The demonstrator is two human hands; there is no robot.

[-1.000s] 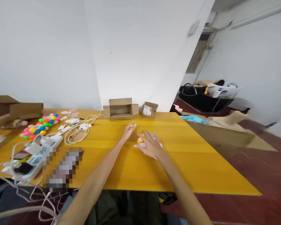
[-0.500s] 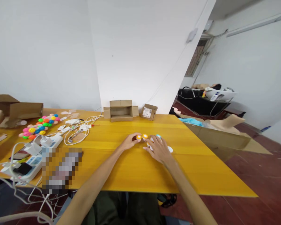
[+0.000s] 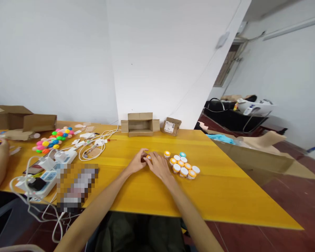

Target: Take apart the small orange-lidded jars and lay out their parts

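1 yellow table bears an open cardboard box at its far side. Nearer, the left hand and right hand meet, left of clustered lidded jars. Left fingers grip 1 orange-lidded jar; whether the right ones do, I cannot tell.

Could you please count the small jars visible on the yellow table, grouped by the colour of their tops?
Orange-topped jars: 6, including one between the left hand and the right hand
White-topped jars: 5
Teal-topped jar: 1
Total: 12 visible; the hands might hide more.
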